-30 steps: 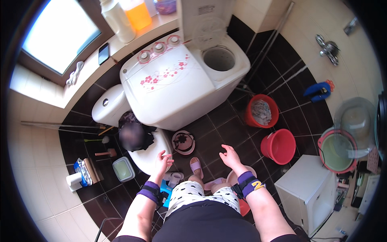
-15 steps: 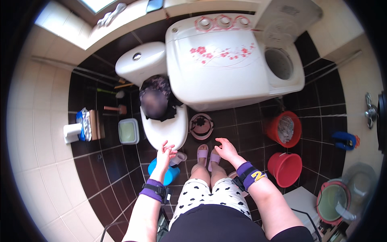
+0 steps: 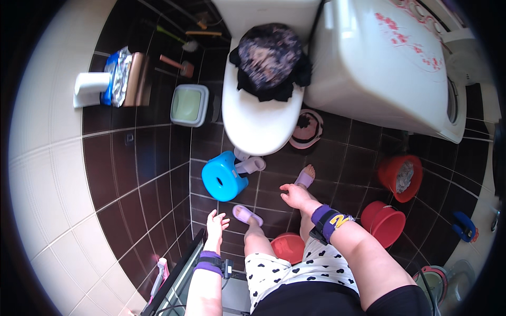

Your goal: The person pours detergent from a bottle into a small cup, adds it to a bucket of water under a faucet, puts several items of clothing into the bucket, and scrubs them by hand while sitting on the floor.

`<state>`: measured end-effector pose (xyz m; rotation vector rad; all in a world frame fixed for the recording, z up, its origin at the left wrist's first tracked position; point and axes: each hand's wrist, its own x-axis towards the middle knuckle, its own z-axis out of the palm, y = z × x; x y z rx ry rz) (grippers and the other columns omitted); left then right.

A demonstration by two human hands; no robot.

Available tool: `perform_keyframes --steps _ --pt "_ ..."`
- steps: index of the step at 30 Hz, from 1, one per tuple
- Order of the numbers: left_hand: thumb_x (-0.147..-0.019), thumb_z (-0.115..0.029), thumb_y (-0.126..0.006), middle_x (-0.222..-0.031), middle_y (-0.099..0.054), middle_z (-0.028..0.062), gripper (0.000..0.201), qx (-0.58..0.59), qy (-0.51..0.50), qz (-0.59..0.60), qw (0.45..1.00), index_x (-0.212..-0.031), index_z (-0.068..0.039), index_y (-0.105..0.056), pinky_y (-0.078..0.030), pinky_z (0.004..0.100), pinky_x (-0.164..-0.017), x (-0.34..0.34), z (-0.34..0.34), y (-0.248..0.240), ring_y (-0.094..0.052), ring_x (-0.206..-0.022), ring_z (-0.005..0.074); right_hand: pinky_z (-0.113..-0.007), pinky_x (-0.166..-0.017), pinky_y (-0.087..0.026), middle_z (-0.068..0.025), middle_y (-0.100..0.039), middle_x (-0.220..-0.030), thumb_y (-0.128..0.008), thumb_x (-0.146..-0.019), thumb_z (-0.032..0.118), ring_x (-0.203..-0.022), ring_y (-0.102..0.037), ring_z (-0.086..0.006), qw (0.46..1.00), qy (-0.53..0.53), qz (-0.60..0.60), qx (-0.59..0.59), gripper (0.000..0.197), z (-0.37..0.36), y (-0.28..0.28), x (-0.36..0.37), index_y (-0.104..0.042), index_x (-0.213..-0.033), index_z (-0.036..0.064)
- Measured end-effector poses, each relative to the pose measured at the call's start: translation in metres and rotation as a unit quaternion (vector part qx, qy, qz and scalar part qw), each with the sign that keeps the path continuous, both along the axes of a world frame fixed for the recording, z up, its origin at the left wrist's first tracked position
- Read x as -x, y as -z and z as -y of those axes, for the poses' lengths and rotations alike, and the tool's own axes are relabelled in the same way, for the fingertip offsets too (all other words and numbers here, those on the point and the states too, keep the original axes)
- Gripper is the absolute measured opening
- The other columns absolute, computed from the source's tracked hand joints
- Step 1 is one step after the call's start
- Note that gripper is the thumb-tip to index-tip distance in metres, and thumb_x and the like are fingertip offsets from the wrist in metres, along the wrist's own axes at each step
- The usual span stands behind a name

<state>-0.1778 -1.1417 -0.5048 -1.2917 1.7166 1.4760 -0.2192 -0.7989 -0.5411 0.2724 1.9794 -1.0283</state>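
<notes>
My left hand [image 3: 216,226] hangs in the air with its fingers apart and nothing in it. Nearest to it are the blue plastic stool [image 3: 225,176] and a lilac slipper on my foot. My right hand [image 3: 297,196] is held over the floor in front of my other foot, its fingers loosely bent and apart, holding nothing. Beyond the stool stands the white toilet [image 3: 258,124], its lid down. A bundle of dark patterned cloth [image 3: 270,57] lies on the lid. A pair of pale slippers [image 3: 250,165] sits between stool and toilet.
A white washing machine [image 3: 369,68] stands right of the toilet, with a pink and black basin [image 3: 306,129] at its foot. Red buckets [image 3: 383,225] line the right side. A lidded bin [image 3: 189,105] stands by the left wall, below tissue packs [image 3: 117,79]. A red stool [image 3: 288,248] is between my legs.
I have turned left and stepped, so the toilet and blue stool now stand more centrally in view. My feet are farther apart. Both hands stay empty.
</notes>
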Motion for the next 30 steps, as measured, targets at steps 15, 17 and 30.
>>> perform_keyframes --steps 15,17,30 --pt "-0.094 -0.011 -0.042 -0.109 -0.06 0.0114 0.041 -0.019 0.026 0.012 0.999 -0.134 -0.004 -0.034 -0.048 0.0257 -0.069 -0.073 0.245 0.187 -0.059 -0.083 0.0152 -0.034 -0.092 -0.045 -0.0171 -0.062 -0.111 -0.055 -0.086 0.027 -0.105 -0.059 -0.0288 0.998 0.058 0.021 -0.022 0.038 0.216 0.19 -0.073 -0.058 -0.114 0.0016" --pt "-0.095 -0.017 -0.044 -0.11 -0.06 0.0106 0.041 -0.023 0.025 0.02 0.999 -0.133 -0.004 -0.036 -0.047 0.0283 -0.075 -0.066 0.255 0.208 -0.057 -0.089 0.0148 -0.035 -0.091 -0.046 -0.0177 -0.062 -0.111 -0.055 -0.086 0.029 -0.105 -0.059 -0.0294 0.997 0.069 0.017 -0.018 0.041 0.247 0.224 -0.065 -0.057 -0.116 0.0009" --pt "-0.092 -0.063 -0.021 -0.138 -0.04 0.0093 0.073 -0.143 -0.041 0.033 0.988 -0.14 -0.009 -0.028 -0.027 0.0418 -0.101 0.007 0.269 0.416 -0.035 -0.127 0.025 -0.035 -0.1 -0.034 -0.0229 -0.052 -0.125 -0.034 -0.096 0.037 -0.119 -0.048 -0.033 0.948 0.292 -0.011 0.125 0.053 0.315 0.42 -0.013 -0.044 -0.128 -0.0039"
